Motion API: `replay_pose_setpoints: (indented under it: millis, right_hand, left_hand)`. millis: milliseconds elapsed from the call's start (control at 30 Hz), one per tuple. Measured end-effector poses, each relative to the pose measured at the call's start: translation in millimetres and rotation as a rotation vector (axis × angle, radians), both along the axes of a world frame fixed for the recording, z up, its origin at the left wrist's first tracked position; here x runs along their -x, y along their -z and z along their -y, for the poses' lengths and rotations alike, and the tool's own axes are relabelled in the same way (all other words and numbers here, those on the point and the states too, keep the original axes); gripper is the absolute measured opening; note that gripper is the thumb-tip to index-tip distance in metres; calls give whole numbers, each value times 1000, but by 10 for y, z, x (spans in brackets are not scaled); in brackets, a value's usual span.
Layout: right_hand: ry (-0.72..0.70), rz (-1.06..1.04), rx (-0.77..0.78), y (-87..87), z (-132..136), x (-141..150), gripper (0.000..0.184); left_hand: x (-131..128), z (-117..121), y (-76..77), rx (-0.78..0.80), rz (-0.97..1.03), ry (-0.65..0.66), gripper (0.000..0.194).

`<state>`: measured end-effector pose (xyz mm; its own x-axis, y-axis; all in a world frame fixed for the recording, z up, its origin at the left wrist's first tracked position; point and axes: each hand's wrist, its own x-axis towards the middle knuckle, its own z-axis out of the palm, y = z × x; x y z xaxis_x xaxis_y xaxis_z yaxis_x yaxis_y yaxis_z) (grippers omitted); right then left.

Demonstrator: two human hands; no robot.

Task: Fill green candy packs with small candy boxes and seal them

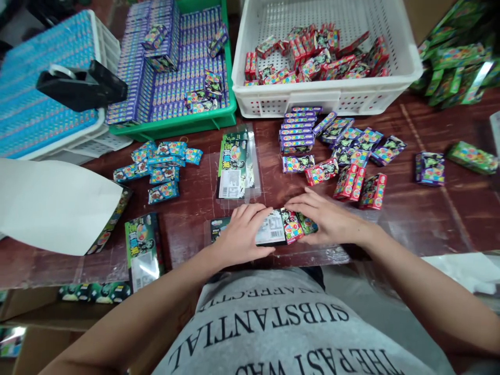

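Observation:
Near the table's front edge, my left hand (242,234) is closed over a black printed display box (271,228), thumb along the near side and fingers over the far side. At that box's right end, my right hand (326,216) grips a small green box (307,224). Between it and the black box's end sits a small red box (292,227). Whether these two are partly inside the black box I cannot tell. Just beyond my hands lies a flat green-and-black package (234,162) in clear film.
A white crate (324,99) of red boxes and a green crate (172,127) of purple boxes stand at the back. Purple boxes (297,133) and blue packets (164,161) lie loose. A black tape dispenser (82,86) rests on a crate of blue packets at left.

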<state>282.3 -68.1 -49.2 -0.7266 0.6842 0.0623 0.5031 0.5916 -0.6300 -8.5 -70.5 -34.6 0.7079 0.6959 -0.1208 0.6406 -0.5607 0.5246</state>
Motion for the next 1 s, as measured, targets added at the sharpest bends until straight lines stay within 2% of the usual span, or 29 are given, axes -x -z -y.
replay_pose_setpoints:
  millis: [267,467,567,733,867,1000]
  right_hand:
    - [50,-37,-10,-14,-26,2,74]
    - [252,-75,-95,-100,1,-5,75]
    - [243,-59,-115,-121,55,80,73]
    - [133,-43,-86,-62,62,133,76]
    - [98,-37,-65,6,45,101,74]
    - [189,-55,-129,15,112,119,67]
  left_hand:
    - [-35,-13,-41,-3,-23,-87,90]
    - [-26,-8,-175,-51,-14,-185,88]
    - [-34,0,-208,-90,-20,-203,90]
    - [-51,1,-114,-65,-19,-179,91]
    - [-48,-9,-17,-53,-22,-179,90]
    - [15,-29,-11,-95,-19,-204,88]
